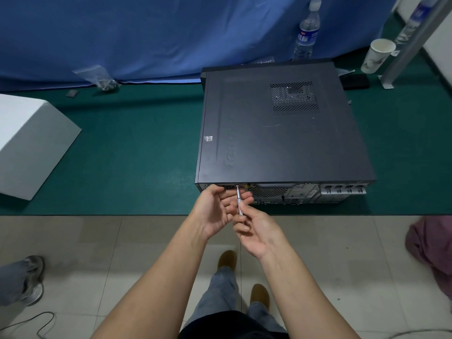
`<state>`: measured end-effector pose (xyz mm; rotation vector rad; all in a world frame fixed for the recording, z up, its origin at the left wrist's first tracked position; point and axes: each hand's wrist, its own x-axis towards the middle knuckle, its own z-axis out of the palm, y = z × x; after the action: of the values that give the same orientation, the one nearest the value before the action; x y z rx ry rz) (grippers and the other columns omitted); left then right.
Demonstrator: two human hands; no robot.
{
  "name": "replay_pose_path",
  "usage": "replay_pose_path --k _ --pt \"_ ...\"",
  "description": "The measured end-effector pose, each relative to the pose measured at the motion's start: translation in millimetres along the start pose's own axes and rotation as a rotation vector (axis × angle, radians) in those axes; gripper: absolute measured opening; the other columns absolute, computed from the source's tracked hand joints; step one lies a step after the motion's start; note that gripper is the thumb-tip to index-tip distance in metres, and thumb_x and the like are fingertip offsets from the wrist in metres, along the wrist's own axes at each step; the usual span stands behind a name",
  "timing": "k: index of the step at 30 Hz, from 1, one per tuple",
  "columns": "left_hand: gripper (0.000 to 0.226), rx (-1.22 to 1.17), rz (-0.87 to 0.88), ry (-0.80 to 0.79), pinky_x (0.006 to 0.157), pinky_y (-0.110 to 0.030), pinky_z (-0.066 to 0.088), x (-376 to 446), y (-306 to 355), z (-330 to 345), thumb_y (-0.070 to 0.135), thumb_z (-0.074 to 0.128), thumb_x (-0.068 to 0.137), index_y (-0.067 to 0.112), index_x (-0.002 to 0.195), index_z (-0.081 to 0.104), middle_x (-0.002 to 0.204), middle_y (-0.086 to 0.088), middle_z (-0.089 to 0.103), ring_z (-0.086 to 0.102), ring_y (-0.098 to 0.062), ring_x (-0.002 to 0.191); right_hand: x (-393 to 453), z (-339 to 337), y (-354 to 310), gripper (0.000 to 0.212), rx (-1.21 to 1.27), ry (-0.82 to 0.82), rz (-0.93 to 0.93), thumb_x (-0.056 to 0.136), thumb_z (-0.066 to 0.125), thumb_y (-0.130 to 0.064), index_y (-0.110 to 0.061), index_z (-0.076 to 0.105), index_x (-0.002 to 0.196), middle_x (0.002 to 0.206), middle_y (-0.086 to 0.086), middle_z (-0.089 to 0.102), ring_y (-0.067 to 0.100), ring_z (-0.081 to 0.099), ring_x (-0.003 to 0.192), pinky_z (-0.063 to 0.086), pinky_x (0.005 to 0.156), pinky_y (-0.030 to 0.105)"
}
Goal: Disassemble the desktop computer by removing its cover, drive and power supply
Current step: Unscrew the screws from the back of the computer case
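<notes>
My right hand (254,228) pinches the slim screwdriver (239,201); my left hand (217,211) cups open beside its tip at the Lenovo desktop case (281,133), rigid, probably heavy; the cover likely slides rearward.

I see the desktop computer (281,133) lying flat on its side on the green table (137,155), close to the near edge of the table and toward its right part. The case is dark grey and the cover (288,143) is on, closed, facing up. On the cover there is a perforated vent area (294,98) toward the far right corner, a brand name pressed into the metal along the left part, and a small sticker (208,138) near the left edge. The rear panel (293,192) faces the near edge of the table; there I can see a fan grille, ports and silver slot covers (343,190) at its right end.
</notes>
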<state>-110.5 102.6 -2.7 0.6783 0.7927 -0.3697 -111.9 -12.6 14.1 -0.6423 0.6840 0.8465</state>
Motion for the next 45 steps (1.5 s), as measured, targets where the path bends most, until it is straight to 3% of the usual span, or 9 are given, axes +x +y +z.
replay_pose_path --k 2,5,8,11,17,21,32,36,45 --pt "0.046 -0.033 -0.009 -0.001 0.045 -0.026 0.055 -0.4 -0.4 2.2 0.019 0.028 0.097 -0.013 0.103 0.06 0.099 -0.028 0.069 0.072 -0.033 0.082 1.1 3.2 6.5 0.019 -0.149 0.084 -0.113 0.096 0.048 -0.005 -0.002 0.06 0.081 0.05 0.004 0.059 0.003 0.042 0.036 0.026 0.032 0.012" --pt "0.045 -0.064 -0.009 -0.013 0.072 -0.035 0.058 -0.5 -0.5 4.3 0.019 0.03 0.095 -0.012 0.102 0.061 0.099 -0.027 0.069 0.071 -0.034 0.083 2.5 4.9 11.6 0.013 -0.255 0.173 -0.209 0.092 0.054 -0.002 -0.001 0.063 0.081 0.055 0.007 0.062 0.004 0.047 0.037 0.027 0.034 0.013" --pt "0.045 -0.057 -0.004 -0.012 0.064 -0.034 0.061 -0.5 -1.6 4.8 0.02 0.029 0.095 -0.011 0.101 0.062 0.097 -0.026 0.07 0.072 -0.033 0.081 4.7 4.1 10.3 0.009 -0.282 0.205 -0.223 0.088 0.059 0.0 -0.002 0.062 0.08 0.056 0.005 0.063 0.002 0.048 0.038 0.024 0.033 0.013" --pt "0.046 -0.047 -0.001 -0.008 0.056 -0.031 0.059 -0.3 -2.6 4.6 0.021 0.028 0.095 -0.009 0.099 0.063 0.096 -0.025 0.07 0.072 -0.031 0.081 8.3 3.2 7.7 0.011 -0.248 0.156 -0.167 0.087 0.057 0.003 -0.003 0.058 0.079 0.056 0.003 0.06 0.001 0.041 0.037 0.02 0.029 0.013" --pt "0.046 -0.071 0.011 -0.025 0.084 -0.033 0.054 1.0 -2.2 2.0 0.021 0.03 0.095 -0.011 0.105 0.061 0.103 -0.027 0.068 0.071 -0.033 0.088 5.7 -7.0 -0.6 0.017 -0.17 -0.023 -0.03 0.094 0.05 -0.011 0.002 0.062 0.09 0.064 0.007 0.067 0.002 0.04 0.041 0.023 0.031 0.011" --pt "0.045 -0.067 0.007 -0.014 0.071 -0.031 0.058 0.8 -2.9 3.0 0.021 0.03 0.096 -0.01 0.106 0.061 0.102 -0.026 0.069 0.071 -0.032 0.086 3.8 -9.7 1.4 0.024 -0.046 -0.078 0.03 0.097 0.045 -0.014 0.001 0.063 0.091 0.074 0.013 0.065 0.005 0.044 0.047 0.028 0.034 0.01" --pt "0.039 -0.011 0.078 0.047 0.098 -0.035 0.046 0.6 -9.3 8.1 0.018 0.032 0.096 -0.006 0.101 0.063 0.097 -0.02 0.072 0.072 -0.026 0.083 6.8 -6.0 8.2 0.008 -0.001 -0.03 0.005 0.092 0.054 -0.009 -0.007 0.058 0.085 0.062 0.001 0.054 0.002 0.033 0.033 0.017 0.028 0.011" --pt "0.037 -0.017 0.054 0.042 0.082 -0.03 0.045 -1.1 -8.1 7.8 0.017 0.033 0.096 -0.006 0.1 0.061 0.097 -0.02 0.072 0.072 -0.025 0.084 4.1 -8.8 4.1 0.02 -0.033 -0.095 0.044 0.094 0.05 -0.016 -0.003 0.064 0.088 0.062 0.005 0.059 0.002 0.033 0.036 0.019 0.03 0.011" --pt "0.034 -0.025 0.061 0.038 0.1 -0.032 0.043 -2.8 -8.4 8.4 0.015 0.036 0.096 -0.004 0.097 0.063 0.096 -0.019 0.072 0.072 -0.024 0.083 7.1 -4.8 4.9 0.009 0.009 -0.069 0.066 0.092 0.053 -0.01 -0.009 0.057 0.085 0.061 0.002 0.051 0.001 0.034 0.031 0.023 0.027 0.011"
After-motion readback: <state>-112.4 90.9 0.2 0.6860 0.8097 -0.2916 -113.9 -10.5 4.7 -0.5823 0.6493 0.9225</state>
